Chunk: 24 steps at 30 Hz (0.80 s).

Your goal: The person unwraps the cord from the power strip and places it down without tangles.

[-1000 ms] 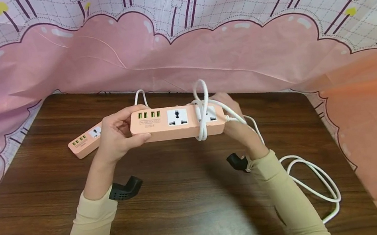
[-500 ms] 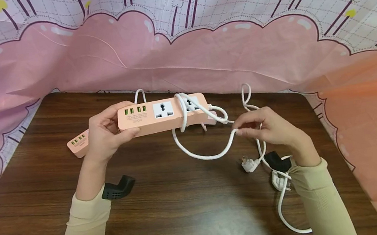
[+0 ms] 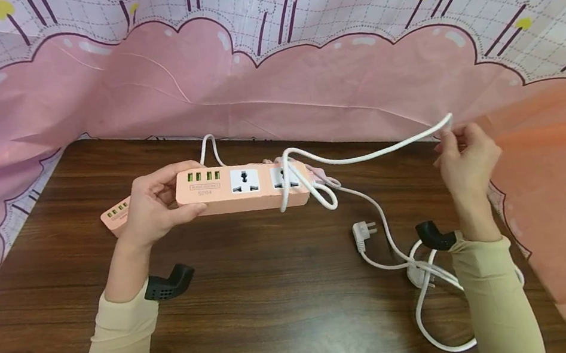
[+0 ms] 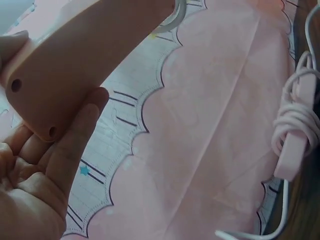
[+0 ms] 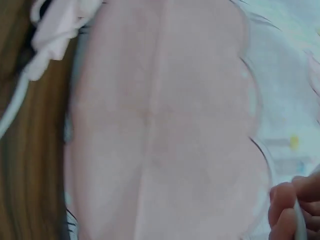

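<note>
A peach power strip (image 3: pixel 217 190) with USB ports and white sockets is held above the table, its left end gripped between the thumb and fingers of my left hand (image 3: pixel 151 207). Its underside, with two screw holes, faces the left wrist view. White cord (image 3: pixel 362 159) loops over the strip's right socket and runs in an arc to the upper right. There my right hand (image 3: pixel 468 165) pinches it between thumb and fingers, well apart from the strip. In the right wrist view, the fingers (image 5: pixel 285 205) show at the lower right corner with the cord between them.
A second peach power strip (image 3: pixel 116 218) lies behind my left hand, partly hidden. At the back, a pale pink strip (image 4: pixel 295 150) is wrapped in cord. A white plug (image 3: pixel 362 235) and tangled cord (image 3: pixel 422 314) lie on the wooden table (image 3: pixel 278 298). Patterned cloth (image 3: pixel 270 88) hangs behind.
My right hand has come out from behind the strip and moved far right and up, drawing the cord off it into a long arc. The strip has shifted slightly left.
</note>
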Tool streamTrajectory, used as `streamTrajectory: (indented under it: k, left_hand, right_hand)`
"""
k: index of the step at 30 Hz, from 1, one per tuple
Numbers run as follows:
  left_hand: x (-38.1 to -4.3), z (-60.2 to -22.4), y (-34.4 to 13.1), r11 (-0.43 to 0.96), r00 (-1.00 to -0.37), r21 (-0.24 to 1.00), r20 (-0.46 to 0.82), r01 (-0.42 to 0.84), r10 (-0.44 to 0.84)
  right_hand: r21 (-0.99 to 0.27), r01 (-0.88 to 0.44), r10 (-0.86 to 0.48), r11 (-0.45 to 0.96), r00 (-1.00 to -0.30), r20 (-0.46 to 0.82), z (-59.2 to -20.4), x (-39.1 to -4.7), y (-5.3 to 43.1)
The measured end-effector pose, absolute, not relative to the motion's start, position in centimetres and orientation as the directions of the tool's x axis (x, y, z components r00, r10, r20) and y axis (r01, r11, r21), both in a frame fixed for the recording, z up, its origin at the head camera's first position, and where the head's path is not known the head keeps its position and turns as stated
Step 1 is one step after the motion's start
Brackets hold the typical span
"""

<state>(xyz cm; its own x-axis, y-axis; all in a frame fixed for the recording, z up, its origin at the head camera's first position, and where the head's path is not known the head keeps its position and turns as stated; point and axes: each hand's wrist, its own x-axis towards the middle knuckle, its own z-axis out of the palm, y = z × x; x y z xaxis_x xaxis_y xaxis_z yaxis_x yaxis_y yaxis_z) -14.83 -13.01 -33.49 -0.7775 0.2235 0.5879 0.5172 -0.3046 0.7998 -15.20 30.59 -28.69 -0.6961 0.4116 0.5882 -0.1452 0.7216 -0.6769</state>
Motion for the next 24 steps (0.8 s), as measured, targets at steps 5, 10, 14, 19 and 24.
streamTrajectory:
  k: [5,10,14,19,24]
  left_hand:
    - [-14.7,-34.2,-14.4,-0.224,-0.806,0.823,0.562,0.522,0.187]
    - [-14.6,-35.2,-16.4,-0.221,-0.836,0.835,0.536,0.505,0.118]
    - [-14.3,-36.3,-19.0,-0.237,-0.864,0.846,0.501,0.477,0.050]
    - [-13.6,-37.3,-23.1,-0.278,-0.872,0.840,0.490,0.467,0.016]
    - [-12.2,-38.5,-26.2,-0.207,-0.910,0.889,0.414,0.407,-0.014]
  right_hand:
    - [-0.755,-0.163,0.537,0.635,-0.609,0.583,-27.7,-14.0,33.8]
    - [-0.769,-0.098,0.563,0.632,-0.624,0.542,-28.3,-12.6,36.7]
    - [-0.794,-0.023,0.616,0.607,-0.617,0.489,-28.8,-11.9,39.3]
    - [-0.794,0.123,0.689,0.596,-0.586,0.426,-29.5,-11.1,42.7]
    - [-0.768,0.237,0.717,0.595,-0.589,0.373,-30.0,-10.2,45.0]
